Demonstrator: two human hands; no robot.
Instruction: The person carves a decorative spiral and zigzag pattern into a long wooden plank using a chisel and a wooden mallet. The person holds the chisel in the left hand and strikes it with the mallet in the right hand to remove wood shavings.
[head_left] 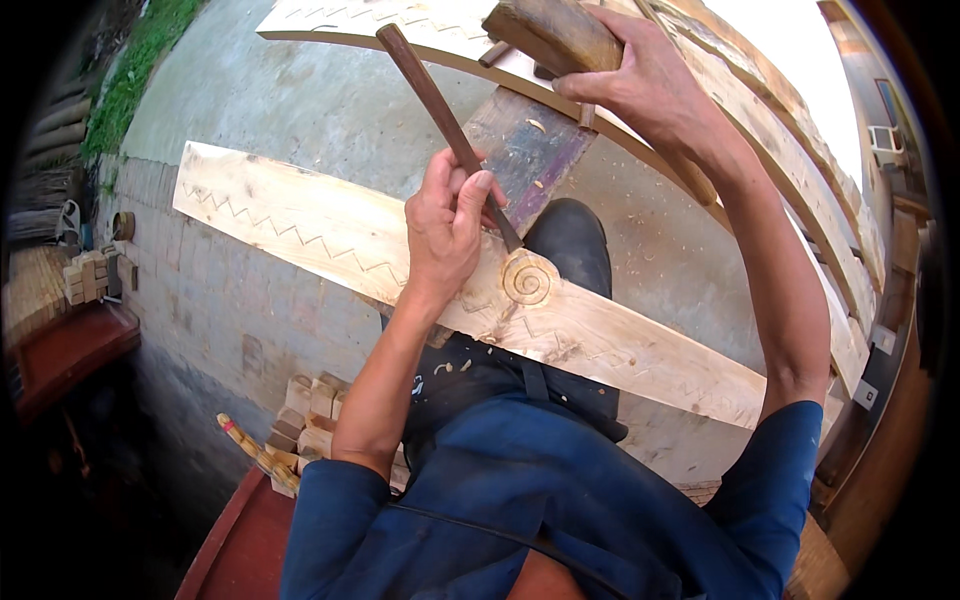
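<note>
My left hand [447,222] is closed round a chisel [430,92] with a long dark handle. The chisel slants down to the right, its lower end at the upper edge of a carved spiral [527,278]. That spiral is cut into a long pale wooden board [290,215], which lies across my lap and bears a zigzag line along its length. Up at the top right, my right hand [640,80] grips a thick, worn wooden block [555,38], raised above the board and apart from the chisel. Its far fingers are partly hidden behind the block.
A dark-topped bench [525,140] with wood chips runs out beyond the board. Another zigzag-marked plank [430,30] crosses the far side, with tool handles near it. Long planks [790,170] stand at the right. Small wood blocks [305,410] are heaped at lower left, near a red surface [235,540].
</note>
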